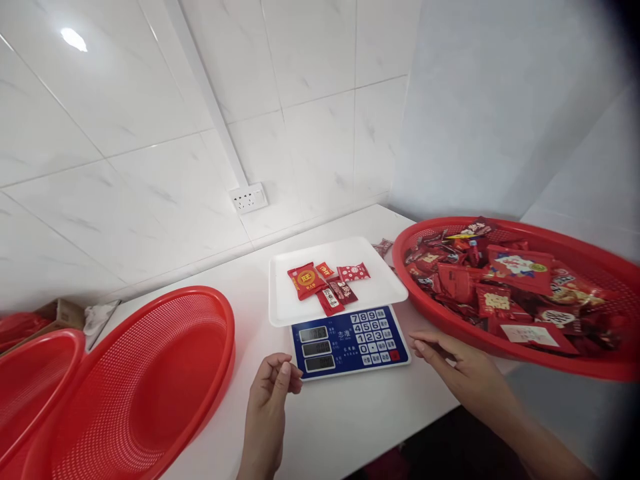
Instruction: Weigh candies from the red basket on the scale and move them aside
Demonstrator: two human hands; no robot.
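Baskets come first on my remote feed: a cropped basket of red perforated plastic and, just beside it, a larger oval basket of red perforated plastic. Past them I find the left hand at the lower left corner of a white electronic scale with a blue panel; its fingers are curled in, the thumb laid against them, and I see nothing in its grasp (whether it brushes the scale, I can't tell). The panel reads 志准 in white, beside three grey displays whose digits are too faint for me. On the white plastic tray above lie five small packets: a red packet with 旺 in a gold roundel, a little red packet with yellow lettering, a red packet dotted white, a dark maroon packet and a red packet with a white label. The keypad shows 0 to 9. Just right of it, the right hand has thumb and fingertips drawn close together, nothing visible between them. Beyond, an oval red plastic basket brims with wrapped packets.
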